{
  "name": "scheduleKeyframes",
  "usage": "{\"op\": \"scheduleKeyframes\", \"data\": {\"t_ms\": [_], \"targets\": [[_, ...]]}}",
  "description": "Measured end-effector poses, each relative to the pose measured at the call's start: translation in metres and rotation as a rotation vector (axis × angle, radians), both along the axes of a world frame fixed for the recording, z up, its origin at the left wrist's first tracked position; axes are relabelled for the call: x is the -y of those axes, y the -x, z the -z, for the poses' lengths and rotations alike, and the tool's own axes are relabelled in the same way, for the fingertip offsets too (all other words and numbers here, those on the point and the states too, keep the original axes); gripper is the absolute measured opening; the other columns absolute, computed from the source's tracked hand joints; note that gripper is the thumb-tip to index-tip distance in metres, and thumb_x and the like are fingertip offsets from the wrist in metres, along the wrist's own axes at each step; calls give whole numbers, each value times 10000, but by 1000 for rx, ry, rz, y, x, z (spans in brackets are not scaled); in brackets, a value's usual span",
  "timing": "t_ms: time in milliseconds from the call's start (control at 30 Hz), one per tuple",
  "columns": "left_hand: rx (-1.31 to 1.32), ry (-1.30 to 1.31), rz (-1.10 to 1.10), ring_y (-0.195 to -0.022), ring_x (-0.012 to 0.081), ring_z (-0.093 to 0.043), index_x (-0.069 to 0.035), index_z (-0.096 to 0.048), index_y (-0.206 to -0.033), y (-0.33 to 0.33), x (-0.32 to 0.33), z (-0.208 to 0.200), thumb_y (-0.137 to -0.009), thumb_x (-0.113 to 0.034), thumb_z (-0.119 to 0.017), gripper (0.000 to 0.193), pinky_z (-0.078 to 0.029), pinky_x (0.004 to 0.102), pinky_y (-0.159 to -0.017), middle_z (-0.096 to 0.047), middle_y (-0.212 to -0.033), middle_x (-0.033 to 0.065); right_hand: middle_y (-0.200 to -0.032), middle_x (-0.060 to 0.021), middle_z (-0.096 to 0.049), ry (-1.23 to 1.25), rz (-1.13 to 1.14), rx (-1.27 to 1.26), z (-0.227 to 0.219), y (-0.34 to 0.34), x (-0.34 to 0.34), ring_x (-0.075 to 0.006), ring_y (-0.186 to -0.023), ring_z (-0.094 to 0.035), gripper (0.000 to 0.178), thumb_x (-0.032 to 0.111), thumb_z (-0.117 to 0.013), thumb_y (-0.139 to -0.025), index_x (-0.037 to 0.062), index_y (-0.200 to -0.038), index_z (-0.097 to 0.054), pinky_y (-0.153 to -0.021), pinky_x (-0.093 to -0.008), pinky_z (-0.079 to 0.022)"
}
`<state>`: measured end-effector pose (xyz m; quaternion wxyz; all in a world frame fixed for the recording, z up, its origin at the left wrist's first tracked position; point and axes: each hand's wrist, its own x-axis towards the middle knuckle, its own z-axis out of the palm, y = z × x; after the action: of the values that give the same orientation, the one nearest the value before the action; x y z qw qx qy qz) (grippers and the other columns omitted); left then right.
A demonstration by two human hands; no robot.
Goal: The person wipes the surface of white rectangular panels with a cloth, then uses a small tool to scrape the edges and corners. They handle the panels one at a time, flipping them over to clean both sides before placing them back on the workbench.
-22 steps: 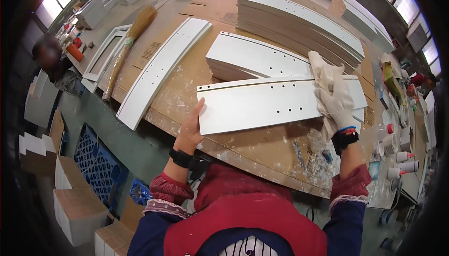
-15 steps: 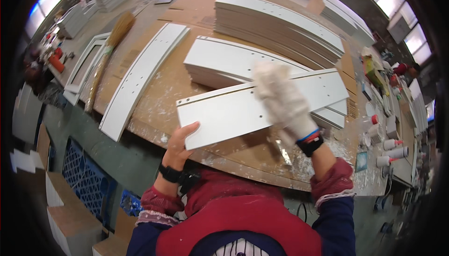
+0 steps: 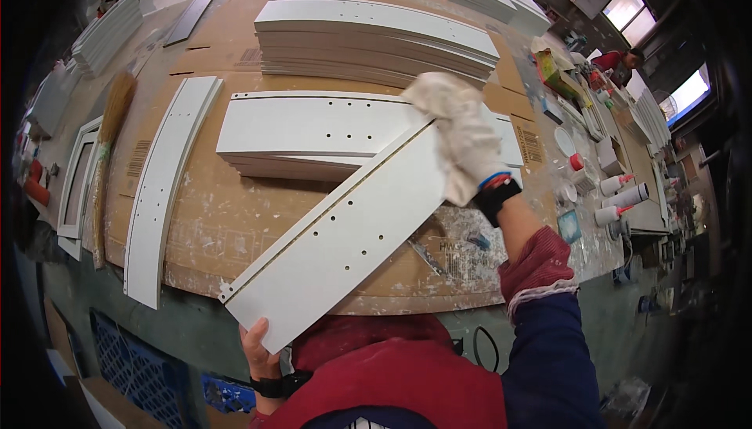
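Observation:
A long white board (image 3: 333,233) with drilled holes and a groove along one edge slants from near left to far right across the table's front. My left hand (image 3: 260,348) grips its near end, thumb on top and fingers underneath. On the board's far end lies my right hand (image 3: 479,159), in a pale glove and closed on a cream cloth (image 3: 439,100); the cloth hides its fingertips. Beneath and behind this board is a low stack of similar white boards (image 3: 294,119). A single white board (image 3: 168,186) rests to the left.
A taller stack of white boards (image 3: 376,37) stands at the back of the cardboard-covered table (image 3: 235,233). A broom (image 3: 113,139) and a white frame (image 3: 74,186) are at left. White bottles (image 3: 615,213) with red tips stand at right. Another person (image 3: 619,65) is at the far right.
The board has swung, its left end now nearer to me and lower. My left hand came down with it, while my right hand and the cloth reached its far end. The view shifted too.

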<state>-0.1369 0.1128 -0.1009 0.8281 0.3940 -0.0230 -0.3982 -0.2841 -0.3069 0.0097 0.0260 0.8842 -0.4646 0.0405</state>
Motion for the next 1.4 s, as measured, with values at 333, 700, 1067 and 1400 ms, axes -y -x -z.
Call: {"op": "scheduleKeyframes", "data": {"t_ms": [333,700,1067,1400], "targets": [[-307,176,0,-1126,308,-510,-19,-346,-1324,7,3,11,-855,-219,-549,549,-426,429,-954,-471,-1262,167,-1123,-190,-512,102,-963,194,65,-45,-158,-247,-924,-537,651,319,-615,-768,118,-1341,-381,-712,-363,-460],[-168,222,-22,-1209,297,-438,-94,-328,-1372,12,-12,5,-906,-457,-483,610,-380,479,-996,-431,-1339,100,-993,-137,-569,57,-522,318,6,-15,-100,-250,-733,-602,601,100,-548,-765,158,-1339,-380,-531,-364,-516],[-227,208,27,-1199,302,-454,-66,-325,-1366,12,-15,1,-913,-417,-488,596,-393,480,-990,-445,-1323,127,-1127,-220,-537,298,-67,591,33,74,13,-374,-1023,-539,452,231,-510,-873,3,-1260,-460,-881,-399,-435],[-214,233,15,-1207,309,-447,-44,-336,-1356,9,-11,0,-923,-392,-478,573,-372,469,-1013,-441,-1330,141,-934,-207,-622,24,83,247,-18,81,89,-364,-875,-600,380,353,-492,-870,144,-1182,-555,-727,-463,-468]]}}
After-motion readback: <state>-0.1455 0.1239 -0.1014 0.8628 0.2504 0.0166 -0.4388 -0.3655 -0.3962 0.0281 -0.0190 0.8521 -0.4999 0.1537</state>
